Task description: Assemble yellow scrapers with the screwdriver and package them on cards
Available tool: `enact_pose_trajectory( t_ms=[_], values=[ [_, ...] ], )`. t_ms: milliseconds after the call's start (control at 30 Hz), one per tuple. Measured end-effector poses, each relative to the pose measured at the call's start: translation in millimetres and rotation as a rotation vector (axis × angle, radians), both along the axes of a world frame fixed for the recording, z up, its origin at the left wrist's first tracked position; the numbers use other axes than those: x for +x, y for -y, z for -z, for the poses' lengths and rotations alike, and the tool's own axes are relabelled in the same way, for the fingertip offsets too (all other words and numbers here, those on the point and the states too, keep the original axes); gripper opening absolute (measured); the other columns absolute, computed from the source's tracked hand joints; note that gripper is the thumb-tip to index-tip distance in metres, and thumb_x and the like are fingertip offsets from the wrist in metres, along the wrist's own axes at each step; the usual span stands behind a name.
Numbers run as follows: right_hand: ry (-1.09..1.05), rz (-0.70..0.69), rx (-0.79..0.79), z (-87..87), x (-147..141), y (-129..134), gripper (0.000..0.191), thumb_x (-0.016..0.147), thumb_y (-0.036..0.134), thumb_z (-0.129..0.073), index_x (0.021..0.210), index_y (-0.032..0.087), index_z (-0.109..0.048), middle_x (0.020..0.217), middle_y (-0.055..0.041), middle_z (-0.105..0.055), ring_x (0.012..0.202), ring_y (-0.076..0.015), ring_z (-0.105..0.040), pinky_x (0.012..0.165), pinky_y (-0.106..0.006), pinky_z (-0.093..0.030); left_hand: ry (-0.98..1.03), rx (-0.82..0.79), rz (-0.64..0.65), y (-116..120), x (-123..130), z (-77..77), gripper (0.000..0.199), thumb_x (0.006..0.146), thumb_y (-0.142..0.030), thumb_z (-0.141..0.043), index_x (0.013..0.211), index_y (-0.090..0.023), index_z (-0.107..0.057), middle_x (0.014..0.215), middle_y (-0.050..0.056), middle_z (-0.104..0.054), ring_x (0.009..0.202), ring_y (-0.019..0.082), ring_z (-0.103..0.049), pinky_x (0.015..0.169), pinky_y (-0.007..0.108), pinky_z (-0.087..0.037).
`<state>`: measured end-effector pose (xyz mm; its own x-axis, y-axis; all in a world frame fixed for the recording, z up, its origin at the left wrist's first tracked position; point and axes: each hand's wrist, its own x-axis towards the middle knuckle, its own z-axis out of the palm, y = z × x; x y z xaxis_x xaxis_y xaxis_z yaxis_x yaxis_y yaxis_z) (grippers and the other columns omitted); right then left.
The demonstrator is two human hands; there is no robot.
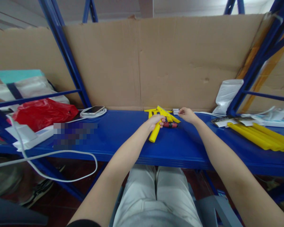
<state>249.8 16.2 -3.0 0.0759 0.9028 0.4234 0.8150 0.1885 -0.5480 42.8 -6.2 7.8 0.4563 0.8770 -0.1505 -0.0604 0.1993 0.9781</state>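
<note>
My left hand [156,122] is wrapped round the handle of a yellow squeegee [153,136], whose broad, angled head points away from me. Other yellow plastic parts [150,112] lie just behind it. Under the head, partly covered, is a red and black tool [170,125], perhaps a screwdriver. My right hand [187,114] is just right of the squeegee head, apart from it, its fingers curled together. Whatever they may hold is too small to make out. Beside those fingertips are small whitish pieces [175,111].
Yellow tubes [260,136] and packaging cards [223,121] lie at the right. Leftward are a phone [94,109] on a coiled white cable, a red plastic bag [46,112] and a white power strip [41,136]. A cardboard wall [142,63] backs the blue shelf [123,138].
</note>
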Motion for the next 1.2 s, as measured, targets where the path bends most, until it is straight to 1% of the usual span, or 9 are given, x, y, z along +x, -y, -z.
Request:
enact_pose_trajectory(
  t_ms=[67,133,267,567,800,900,1000,1067,1200],
  values=[
    [-0.213,-0.115,0.037,-2.8,-13,2,0.009,0.07,0.012,-0.06,0.074,0.018,-0.054,0.072,-0.0014,-0.063,0.065,-0.0117,-0.058,0.065,-0.024,-0.049,0.007,0.003,-0.008,0,0,0.8,0.019,0.085,-0.007,-0.044,0.073,-0.02,-0.037,0.045,-0.01,-0.041,0.03,0.003,-0.031,0.036,0.016,-0.023],
    [-0.356,-0.217,0.038,-5.4,-26,5,0.013,0.068,0.013,-0.063,0.072,0.019,-0.051,0.067,0.001,-0.059,0.06,-0.0101,-0.055,0.062,-0.024,-0.049,0.021,0.01,-0.007,1,0,0.4,0.018,0.085,-0.007,-0.044,0.073,-0.019,-0.039,0.046,-0.01,-0.041,0.03,0.003,-0.031,0.036,0.016,-0.024],
    [-0.46,-0.313,-0.009,-9.4,-43,12,0.019,0.065,0.011,-0.066,0.07,0.019,-0.05,0.063,0.0031,-0.056,0.057,-0.0086,-0.052,0.059,-0.023,-0.047,0.032,0.015,0.014,7,-1,-2.9,0.018,0.084,-0.006,-0.043,0.071,-0.019,-0.041,0.045,-0.01,-0.039,0.03,0.003,-0.03,0.036,0.016,-0.024],
    [-0.462,-0.28,-0.028,-14.5,-49,21,0.018,0.067,0.004,-0.064,0.069,0.018,-0.052,0.063,0.0036,-0.055,0.059,-0.0085,-0.052,0.066,-0.025,-0.048,0.045,0.038,0.035,11,-2,-5.1,0.021,0.084,-0.005,-0.043,0.07,-0.019,-0.04,0.045,-0.009,-0.04,0.03,0.003,-0.031,0.035,0.016,-0.025],
    [-0.46,-0.209,-0.002,-13.2,-48,19,0.02,0.065,0.011,-0.07,0.072,0.019,-0.053,0.068,0.0027,-0.056,0.06,-0.0097,-0.05,0.07,-0.03,-0.05,0.082,0.029,0.058,8,-3,-4.3,0.018,0.084,-0.006,-0.045,0.072,-0.019,-0.041,0.047,-0.01,-0.039,0.03,0.003,-0.03,0.035,0.015,-0.024],
    [-0.463,-0.148,0.008,-14.5,-46,19,0.023,0.064,0.015,-0.072,0.078,0.019,-0.054,0.078,-0.0001,-0.06,0.067,-0.0118,-0.054,0.076,-0.033,-0.05,0.11,0.032,0.081,6,-4,-3.7,0.018,0.084,-0.006,-0.044,0.072,-0.019,-0.04,0.047,-0.01,-0.039,0.03,0.002,-0.03,0.035,0.015,-0.024],
    [-0.524,-0.148,0.011,-17.3,-46,21,0.027,0.063,0.014,-0.072,0.083,0.019,-0.055,0.088,-0.0023,-0.063,0.08,-0.0131,-0.058,0.082,-0.032,-0.048,0.134,0.039,0.102,6,-5,-3.7,0.017,0.085,-0.007,-0.043,0.073,-0.019,-0.041,0.048,-0.01,-0.039,0.03,0.003,-0.03,0.035,0.015,-0.024],
    [-0.585,-0.186,-0.047,-18.4,-46,22,0.027,0.065,0.014,-0.069,0.087,0.019,-0.055,0.091,-0.0025,-0.064,0.083,-0.0127,-0.059,0.081,-0.03,-0.047,0.144,0.041,0.118,6,-5,-3.8,0.016,0.085,-0.006,-0.043,0.074,-0.019,-0.042,0.048,-0.01,-0.038,0.03,0.002,-0.03,0.035,0.015,-0.024],
    [-0.645,-0.257,-0.154,-16.0,-46,22,0.026,0.068,0.018,-0.066,0.091,0.019,-0.055,0.089,-0.0019,-0.065,0.079,-0.0121,-0.06,0.069,-0.025,-0.045,0.154,0.034,0.119,7,-5,-4.2,0.016,0.084,-0.006,-0.043,0.075,-0.019,-0.043,0.048,-0.01,-0.038,0.03,0.002,-0.029,0.035,0.016,-0.024]
  ],
)
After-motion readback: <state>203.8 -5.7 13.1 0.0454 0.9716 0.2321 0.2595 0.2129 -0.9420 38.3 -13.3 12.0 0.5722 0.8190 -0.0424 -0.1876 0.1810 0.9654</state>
